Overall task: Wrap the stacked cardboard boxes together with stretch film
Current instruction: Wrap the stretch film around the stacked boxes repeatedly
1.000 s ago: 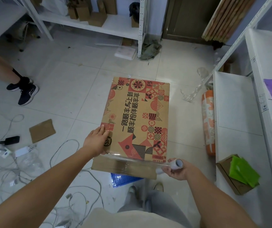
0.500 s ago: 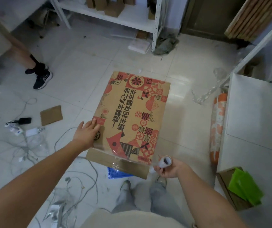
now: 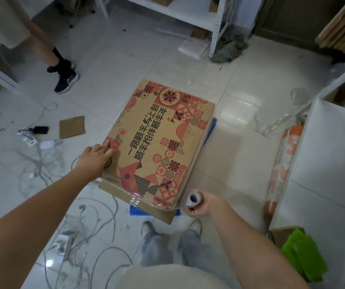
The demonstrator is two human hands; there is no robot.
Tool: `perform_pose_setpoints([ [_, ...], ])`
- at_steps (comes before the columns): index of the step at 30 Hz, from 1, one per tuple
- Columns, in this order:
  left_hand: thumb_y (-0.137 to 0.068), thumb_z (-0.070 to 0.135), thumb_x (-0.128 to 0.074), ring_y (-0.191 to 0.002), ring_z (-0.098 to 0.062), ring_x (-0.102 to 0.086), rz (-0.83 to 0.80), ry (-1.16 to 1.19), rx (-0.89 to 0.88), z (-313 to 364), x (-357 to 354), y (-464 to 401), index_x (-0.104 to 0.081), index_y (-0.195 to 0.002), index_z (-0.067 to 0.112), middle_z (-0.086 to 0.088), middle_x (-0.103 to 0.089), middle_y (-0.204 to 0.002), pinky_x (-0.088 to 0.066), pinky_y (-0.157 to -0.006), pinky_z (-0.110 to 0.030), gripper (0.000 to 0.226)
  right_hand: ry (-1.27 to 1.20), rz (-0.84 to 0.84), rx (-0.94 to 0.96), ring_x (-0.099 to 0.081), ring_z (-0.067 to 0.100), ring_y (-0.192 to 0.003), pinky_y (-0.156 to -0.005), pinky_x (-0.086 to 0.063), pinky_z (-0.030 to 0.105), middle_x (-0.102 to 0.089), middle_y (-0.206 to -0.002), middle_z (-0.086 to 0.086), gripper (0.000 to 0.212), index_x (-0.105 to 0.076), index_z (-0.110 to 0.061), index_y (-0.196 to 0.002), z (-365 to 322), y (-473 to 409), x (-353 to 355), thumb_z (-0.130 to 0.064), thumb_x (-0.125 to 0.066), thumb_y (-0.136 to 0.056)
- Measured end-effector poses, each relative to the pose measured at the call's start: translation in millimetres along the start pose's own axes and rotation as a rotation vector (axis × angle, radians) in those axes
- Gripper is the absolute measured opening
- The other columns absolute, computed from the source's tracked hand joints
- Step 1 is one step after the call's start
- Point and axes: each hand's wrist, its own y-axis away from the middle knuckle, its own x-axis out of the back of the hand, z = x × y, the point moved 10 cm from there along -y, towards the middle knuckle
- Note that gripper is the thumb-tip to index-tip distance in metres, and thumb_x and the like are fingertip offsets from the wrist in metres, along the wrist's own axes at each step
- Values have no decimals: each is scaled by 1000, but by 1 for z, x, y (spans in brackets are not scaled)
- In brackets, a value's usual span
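Nearest to me, the person's right hand (image 3: pixel 198 203) had its fingers curled round a small roll of stretch film (image 3: pixel 194 199), held upright just off the near right corner of the stacked cardboard boxes (image 3: pixel 159 142). From the roll a clear band of film (image 3: pixel 134 197) ran along the near edge of the stack, puckered and shiny where it crossed the cardboard. The left hand (image 3: pixel 96 158) lay flat on the near left part of the printed top box, fingers straight and pressing, holding nothing.

By my reckoning the wrapping was barely begun: film showed only along that near end, and the far end and the long sides looked bare. Most of the turns were left to do, and whether the film had gone fully round even once I could not tell.

The stack sat on a blue crate (image 3: pixel 210 130) that peeked out at the near end and the right side, so its lower edges stood off the tiled floor (image 3: pixel 240 153). To the right there was open tile before the white shelf unit (image 3: pixel 330 153) and an orange patterned roll (image 3: pixel 282 159) leaning beside it. To the left, loose cables (image 3: pixel 42 174) and a cardboard scrap (image 3: pixel 72 127) littered the floor. Beyond, another person's leg and black shoe (image 3: pixel 66 79) stood well apart from the stack.
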Motion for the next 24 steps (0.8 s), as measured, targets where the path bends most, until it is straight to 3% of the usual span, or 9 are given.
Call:
perform_pose_setpoints([
  [5, -88, 23, -57, -136, -24, -32, 9, 9, 33, 4, 4, 0, -19, -146, 22, -9, -6, -160, -32, -104, -35, 69, 194, 45, 19, -57, 32, -85, -52, -56, 41, -56, -100, 23, 23, -50, 4, -107, -11, -9, 5, -11, -56, -90],
  [7, -92, 22, -53, -136, -24, -35, 8, 40, 40, 6, 4, -1, -23, -143, 21, -11, -5, -160, -35, -102, -36, 60, 308, 27, 64, -61, 36, -99, -57, -57, 38, -58, -116, 28, 33, -50, 7, -121, -16, -10, 3, -10, -52, -93],
  [8, -93, 22, -50, -135, -25, -37, 15, 51, 41, 7, 5, -2, -24, -142, 20, -12, -5, -160, -38, -101, -37, 55, 363, 26, 80, -64, 36, -96, -56, -57, 36, -59, -116, 28, 33, -49, 8, -122, -17, -5, 0, -10, -51, -94],
  [11, -96, 19, -45, -127, -25, -46, 45, 69, 51, 6, 4, -4, -26, -139, 18, -15, -6, -159, -45, -92, -36, 48, 405, 43, 120, -70, 34, -61, -51, -57, 30, -67, -89, 25, 28, -56, 9, -110, -24, -2, -1, -12, -53, -92],
  [13, -95, 16, -45, -118, -25, -52, 36, 86, 54, 5, 0, -5, -26, -139, 16, -15, -4, -159, -49, -81, -35, 48, 422, 32, 116, -68, 29, -51, -48, -54, 25, -69, -73, 23, 29, -61, 10, -94, -25, 3, 0, -18, -51, -94],
  [17, -93, 11, -48, -107, -24, -58, 17, 144, 62, 4, -5, -4, -23, -140, 17, -11, 3, -160, -48, -61, -31, 53, 546, 55, 50, -55, 14, -41, -40, -34, 16, -67, -68, 12, 37, -62, -1, -80, -21, 2, 15, -33, -46, -89],
  [20, -92, 9, -49, -112, -25, -57, 23, 192, 57, 5, -5, -3, -23, -140, 17, -11, 4, -160, -52, -65, -33, 55, 575, 80, 15, -39, 10, -36, -43, -24, 17, -55, -57, 4, 29, -53, -7, -74, -18, 4, 24, -31, -43, -86],
  [24, -93, 12, -51, -133, -29, -40, 41, 228, 46, 6, -5, -1, -22, -143, 17, -13, 4, -160, -54, -83, -39, 59, 466, 101, 83, -39, 12, -43, -42, -31, 14, -51, -53, 5, 24, -50, -9, -69, -22, 12, 23, -24, -44, -87],
])
